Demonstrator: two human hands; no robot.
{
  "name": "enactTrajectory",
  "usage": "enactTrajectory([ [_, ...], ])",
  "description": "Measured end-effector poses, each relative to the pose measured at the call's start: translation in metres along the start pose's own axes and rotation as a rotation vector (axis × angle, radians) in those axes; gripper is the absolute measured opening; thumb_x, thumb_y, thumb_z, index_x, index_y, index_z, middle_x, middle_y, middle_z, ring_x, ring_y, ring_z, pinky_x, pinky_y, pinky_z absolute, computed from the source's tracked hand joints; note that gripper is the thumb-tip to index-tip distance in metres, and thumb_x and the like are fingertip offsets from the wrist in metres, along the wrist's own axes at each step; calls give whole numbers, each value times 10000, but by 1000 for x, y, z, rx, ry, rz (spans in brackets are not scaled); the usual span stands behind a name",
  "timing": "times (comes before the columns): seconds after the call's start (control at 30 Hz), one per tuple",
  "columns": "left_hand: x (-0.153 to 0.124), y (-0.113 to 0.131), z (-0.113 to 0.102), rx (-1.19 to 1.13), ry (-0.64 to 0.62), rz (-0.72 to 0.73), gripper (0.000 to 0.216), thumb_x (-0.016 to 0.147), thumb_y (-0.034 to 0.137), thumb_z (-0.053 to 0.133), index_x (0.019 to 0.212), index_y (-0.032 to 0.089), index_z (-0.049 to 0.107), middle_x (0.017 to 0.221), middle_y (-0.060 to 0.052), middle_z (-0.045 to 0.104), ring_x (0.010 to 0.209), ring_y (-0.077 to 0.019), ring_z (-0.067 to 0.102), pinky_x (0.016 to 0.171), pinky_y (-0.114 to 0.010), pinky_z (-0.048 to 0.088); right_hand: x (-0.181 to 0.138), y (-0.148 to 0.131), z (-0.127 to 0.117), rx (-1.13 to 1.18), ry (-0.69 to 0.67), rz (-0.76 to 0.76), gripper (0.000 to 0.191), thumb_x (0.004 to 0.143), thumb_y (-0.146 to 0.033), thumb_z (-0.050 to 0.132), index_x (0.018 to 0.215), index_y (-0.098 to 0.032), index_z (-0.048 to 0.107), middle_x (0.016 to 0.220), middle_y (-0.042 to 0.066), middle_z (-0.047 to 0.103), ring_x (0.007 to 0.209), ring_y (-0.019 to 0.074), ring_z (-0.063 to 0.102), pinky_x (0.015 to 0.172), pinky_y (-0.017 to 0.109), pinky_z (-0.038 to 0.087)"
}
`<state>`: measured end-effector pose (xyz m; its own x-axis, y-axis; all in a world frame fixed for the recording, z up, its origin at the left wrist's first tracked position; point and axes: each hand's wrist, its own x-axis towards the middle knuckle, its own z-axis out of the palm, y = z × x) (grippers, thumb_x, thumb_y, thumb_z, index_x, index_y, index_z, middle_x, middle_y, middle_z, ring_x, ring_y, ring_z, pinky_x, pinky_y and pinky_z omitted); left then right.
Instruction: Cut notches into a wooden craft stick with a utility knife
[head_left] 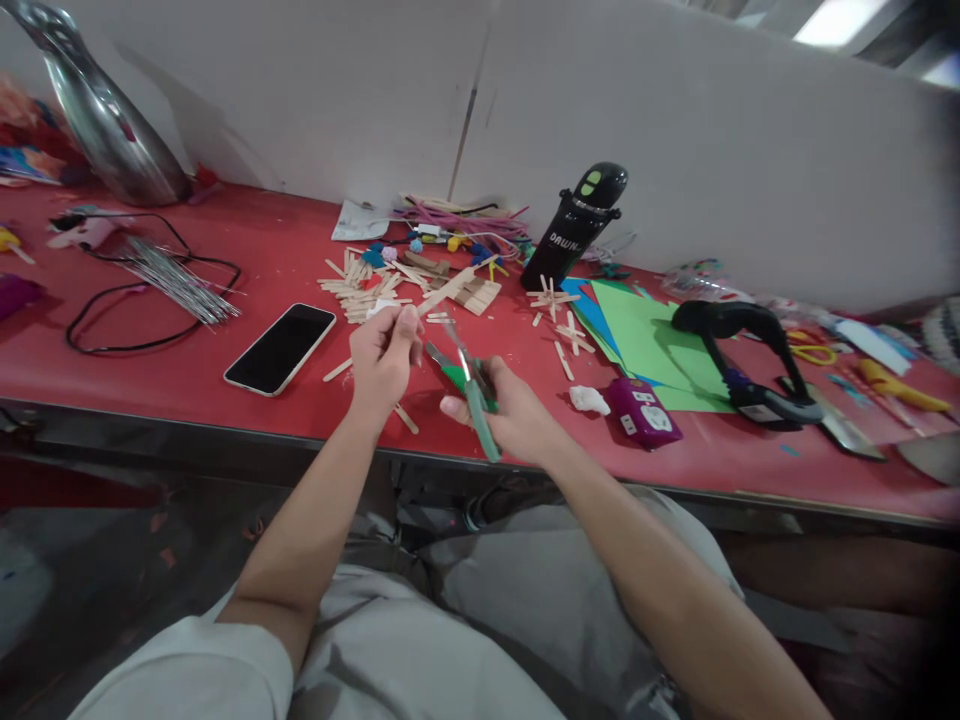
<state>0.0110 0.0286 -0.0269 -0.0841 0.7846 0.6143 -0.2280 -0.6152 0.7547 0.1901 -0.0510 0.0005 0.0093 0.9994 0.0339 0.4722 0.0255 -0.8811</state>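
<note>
My left hand (384, 352) is closed, pinching a flat wooden craft stick (448, 288) that points up and to the right. Lower and to the right, my right hand (519, 412) is wrapped around the handles of green-handled scissors (480, 415). Their blades point up toward the stick, apart from it. Behind the scissors lies a green-bodied tool with a grey blade (442, 366), partly covered by them. A heap of loose craft sticks (358, 290) lies beyond my left hand. Several short sticks joined into star shapes (574, 334) rest farther right.
On the red table (172, 375) are a phone (281, 348), thin metal wires (180, 285) and a black cable. A black bottle (566, 235) leans near the wall. Rightward are green paper sheets (637, 340), a purple packet (645, 412) and a black headband-like device (750, 365). A steel jug (112, 120) stands far left.
</note>
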Motion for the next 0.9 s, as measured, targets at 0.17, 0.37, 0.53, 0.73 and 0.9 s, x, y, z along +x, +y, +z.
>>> enactTrajectory([
  [0.17,-1,-1,2,-23,-100,-20,611,971,770,790,704,229,694,443,56,527,356,-73,403,375,-242,284,10,6,-10,146,192,-75,696,810,-954,689,929,-297,494,867,8,596,829,225,604,786,408,524],
  [0.37,0,-1,2,-43,-120,-34,602,990,759,777,716,231,686,445,59,544,354,-65,431,380,-227,311,8,11,-18,121,135,-44,730,720,-921,828,911,-288,517,819,-30,518,777,194,509,730,376,463],
  [0.53,0,0,2,-28,-162,-35,578,1003,733,779,732,229,700,454,54,557,366,-66,453,389,-221,330,1,11,-12,39,-13,-14,679,711,-814,915,891,-266,558,781,-46,543,772,185,494,730,356,428],
  [0.73,-1,2,2,-15,-225,-35,590,1023,715,760,703,227,674,460,44,559,375,-79,458,401,-235,352,1,5,-8,-23,-21,-17,707,696,-851,888,886,-266,539,792,-46,557,761,181,473,744,361,411],
  [0.9,-1,1,2,2,-228,-30,579,1033,711,749,723,229,664,472,46,567,386,-82,475,421,-238,374,0,4,-9,-52,-20,-13,729,685,-884,862,882,-272,517,803,-39,559,761,184,465,743,368,403],
])
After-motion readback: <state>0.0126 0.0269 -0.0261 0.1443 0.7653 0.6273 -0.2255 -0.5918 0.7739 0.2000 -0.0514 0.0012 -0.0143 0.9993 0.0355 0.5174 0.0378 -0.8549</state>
